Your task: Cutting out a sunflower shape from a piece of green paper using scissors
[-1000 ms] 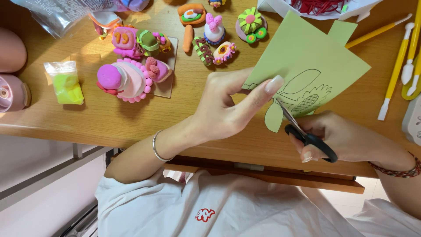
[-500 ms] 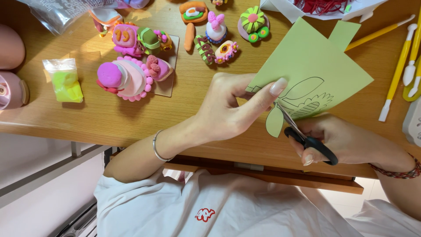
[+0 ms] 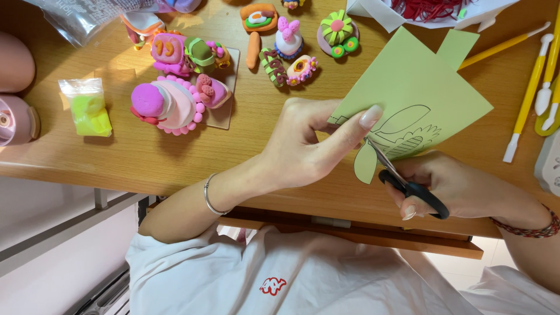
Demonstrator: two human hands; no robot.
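My left hand (image 3: 309, 146) pinches the lower left edge of a light green paper sheet (image 3: 420, 87) that has leaf shapes drawn on it in black lines. My right hand (image 3: 461, 186) grips black-handled scissors (image 3: 408, 181) whose blades sit in the paper's lower edge, beside a partly cut rounded leaf shape (image 3: 365, 164) hanging down. The paper is held above a wooden table (image 3: 128, 157).
Several colourful clay figures (image 3: 175, 99) stand at the back left, with more (image 3: 291, 52) at the back centre. A small bag of yellow-green clay (image 3: 88, 108) lies left. Yellow and white modelling tools (image 3: 536, 76) lie right. A white tray of red bits (image 3: 431, 11) is at the top.
The paper and both hands have shifted slightly; the scissors have worked a little further along the drawn line near the hanging leaf shape.
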